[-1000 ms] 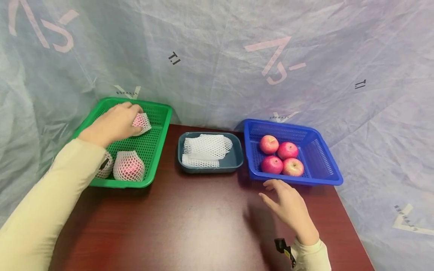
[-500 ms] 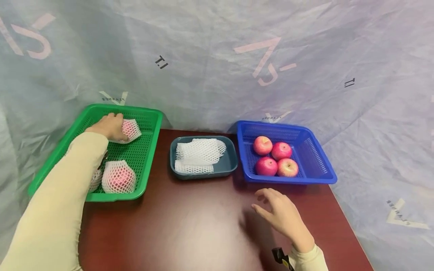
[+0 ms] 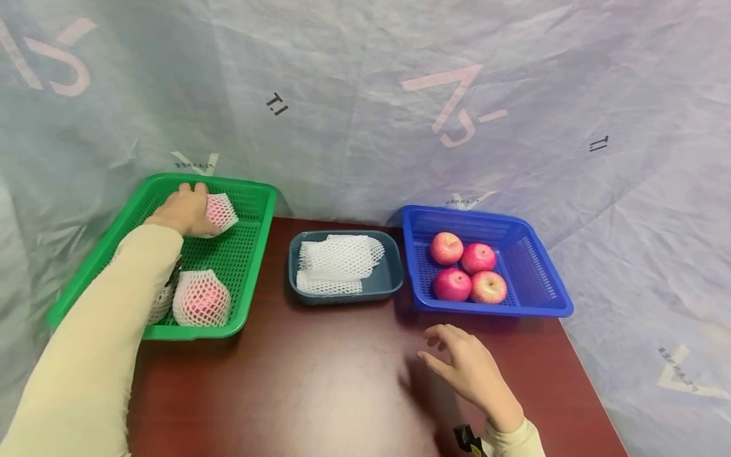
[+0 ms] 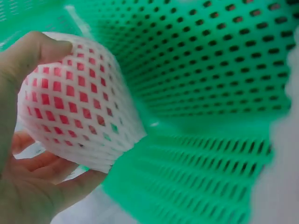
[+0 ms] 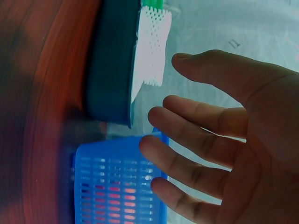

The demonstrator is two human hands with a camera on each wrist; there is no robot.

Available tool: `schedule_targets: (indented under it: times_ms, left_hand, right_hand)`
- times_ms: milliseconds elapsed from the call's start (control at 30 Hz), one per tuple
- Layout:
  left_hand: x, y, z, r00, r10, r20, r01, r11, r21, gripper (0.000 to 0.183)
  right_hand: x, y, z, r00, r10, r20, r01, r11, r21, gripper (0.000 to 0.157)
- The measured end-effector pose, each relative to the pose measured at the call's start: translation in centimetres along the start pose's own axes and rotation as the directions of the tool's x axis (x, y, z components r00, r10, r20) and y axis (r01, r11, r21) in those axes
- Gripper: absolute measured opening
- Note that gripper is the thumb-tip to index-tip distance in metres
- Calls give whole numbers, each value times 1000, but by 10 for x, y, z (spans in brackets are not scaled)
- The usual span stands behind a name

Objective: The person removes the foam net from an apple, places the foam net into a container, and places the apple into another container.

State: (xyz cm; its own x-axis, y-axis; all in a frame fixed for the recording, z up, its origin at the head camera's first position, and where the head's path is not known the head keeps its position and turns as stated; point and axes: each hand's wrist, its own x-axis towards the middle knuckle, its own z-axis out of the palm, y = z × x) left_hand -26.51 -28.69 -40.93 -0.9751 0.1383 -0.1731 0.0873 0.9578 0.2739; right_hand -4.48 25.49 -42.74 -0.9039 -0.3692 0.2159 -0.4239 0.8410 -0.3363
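Observation:
In the green basket [image 3: 251, 279], my left hand [image 3: 184, 212] holds an apple in a white foam net [image 3: 221, 211] near the back wall. The left wrist view shows thumb and fingers curled round the netted apple [image 4: 70, 102]. Another netted apple [image 3: 202, 299] sits at the basket's front, and one more beside it is partly hidden by the sleeve. My right hand [image 3: 471, 371] hovers over the table before the blue basket [image 3: 533, 279], holding nothing. Its fingers [image 5: 196, 135] are loosely bent and spread in the right wrist view.
A dark teal tray [image 3: 388, 273] with several white foam nets [image 3: 339, 259] stands between the baskets. Several bare apples [image 3: 478, 258] lie in the blue basket. Behind the dark red table [image 3: 320, 381] hangs a grey cloth [image 3: 342, 127].
My left hand has moved with the netted apple a little left in the green basket, as the head view shifted. My right hand has drifted slightly toward me and left, staying loose.

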Motion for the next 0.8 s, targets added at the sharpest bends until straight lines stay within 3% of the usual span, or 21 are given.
schedule_targets:
  times_ms: [167, 300, 467, 567, 633, 700, 800]
  left_hand:
    - [-20, 28, -20, 999, 36, -5, -36, 999, 2, 100]
    - [-51, 57, -25, 986, 152, -69, -150, 988, 32, 96]
    - [-111, 89, -15, 922, 309, -235, -302, 951, 63, 89]
    - [-143, 107, -7, 873, 368, -319, -363, 929, 79, 86]
    - [-160, 117, -2, 850, 393, -350, -389, 917, 87, 86]
    - [-172, 125, 1, 839, 409, -358, -406, 910, 88, 84]
    - [-183, 131, 4, 844, 412, -343, -407, 909, 91, 83]
  right_hand:
    - [8, -1, -1, 999, -33, -10, 34, 999, 14, 25]
    - [10, -1, 1, 999, -44, -19, 44, 999, 26, 24]
    - [9, -3, 6, 999, -45, -13, 46, 998, 43, 23]
    - [8, -5, 8, 999, -47, -7, 47, 997, 59, 23]
    - [9, -6, 9, 998, -55, -5, 55, 996, 71, 22]
    - [11, -8, 9, 997, -73, -11, 73, 994, 79, 21]
    - [13, -10, 10, 994, -107, -26, 109, 990, 86, 20]
